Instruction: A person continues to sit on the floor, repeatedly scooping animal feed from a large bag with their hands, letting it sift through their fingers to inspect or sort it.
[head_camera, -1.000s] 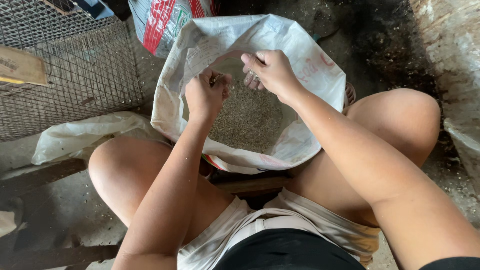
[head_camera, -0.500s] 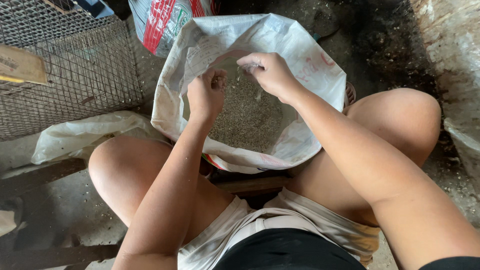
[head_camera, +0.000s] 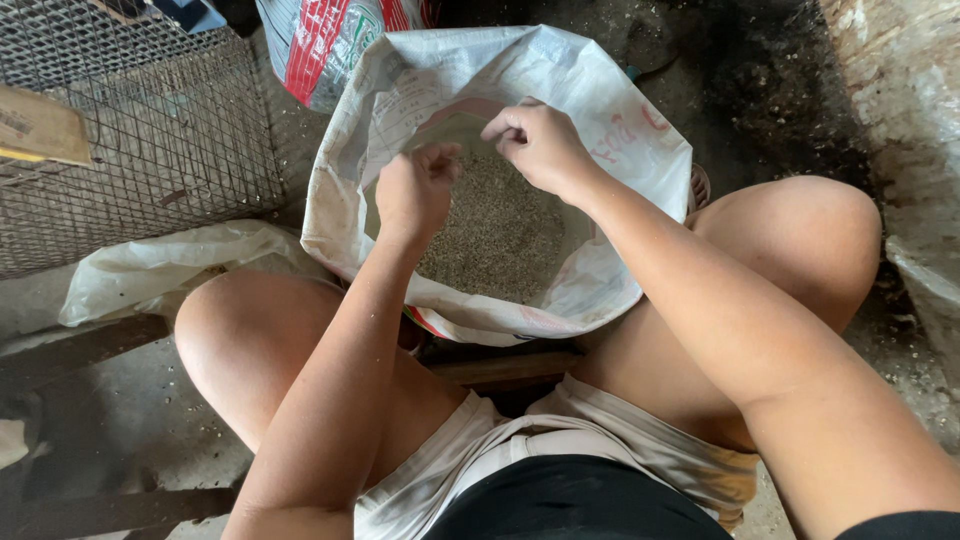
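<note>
Left hand (head_camera: 415, 190) and right hand (head_camera: 538, 145) both curled closed over grain (head_camera: 500, 235) in white sack (head_camera: 620, 140); any contents within fists hidden.

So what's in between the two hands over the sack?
Nothing solid. In the head view, the gap between the left hand and right hand shows only the grain down inside the white sack.
</note>
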